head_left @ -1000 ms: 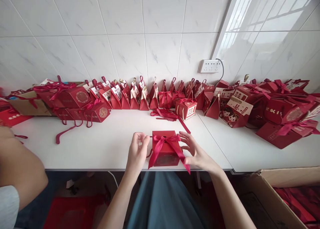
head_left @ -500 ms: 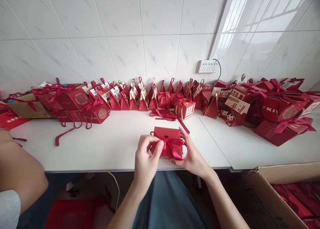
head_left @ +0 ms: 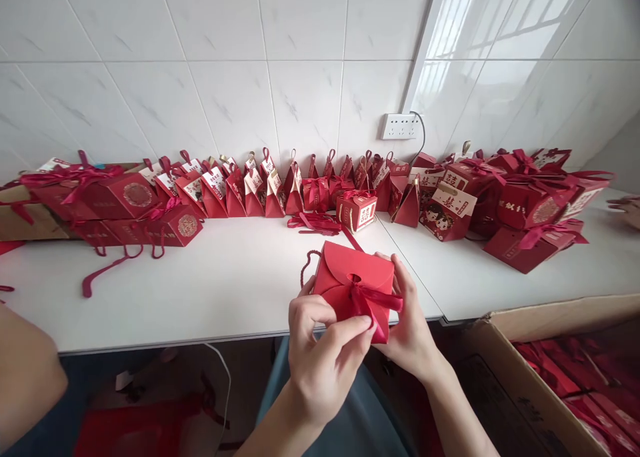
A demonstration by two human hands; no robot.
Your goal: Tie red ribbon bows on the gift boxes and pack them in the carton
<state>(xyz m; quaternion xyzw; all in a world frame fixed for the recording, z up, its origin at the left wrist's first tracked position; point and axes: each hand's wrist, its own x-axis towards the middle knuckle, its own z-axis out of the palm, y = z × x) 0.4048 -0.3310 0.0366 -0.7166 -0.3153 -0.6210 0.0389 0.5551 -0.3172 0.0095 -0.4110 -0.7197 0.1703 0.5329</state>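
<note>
A red gift box (head_left: 333, 270) with a rounded flap is held up near the table's front edge, its top tilted toward me. A dark red cord handle (head_left: 306, 267) loops out from its left side. My right hand (head_left: 413, 327) grips the box along its right side. With thumb and fingertips my left hand (head_left: 325, 350) pinches the red ribbon (head_left: 383, 298) on the front, near the lower edge. A knot of that ribbon sits just under the hole in the flap.
Loose red ribbons (head_left: 315, 224) and a small square gift box (head_left: 356, 212) lie behind. Rows of triangular boxes (head_left: 215, 192) line the wall, with stacked boxes (head_left: 530, 204) at right. An open carton (head_left: 495, 324) stands at lower right. Another person's arm (head_left: 30, 377) is at left.
The gift box has been lifted off the table and tilted toward me. My left hand has shifted down to the ribbon's lower part. The view has turned slightly right.
</note>
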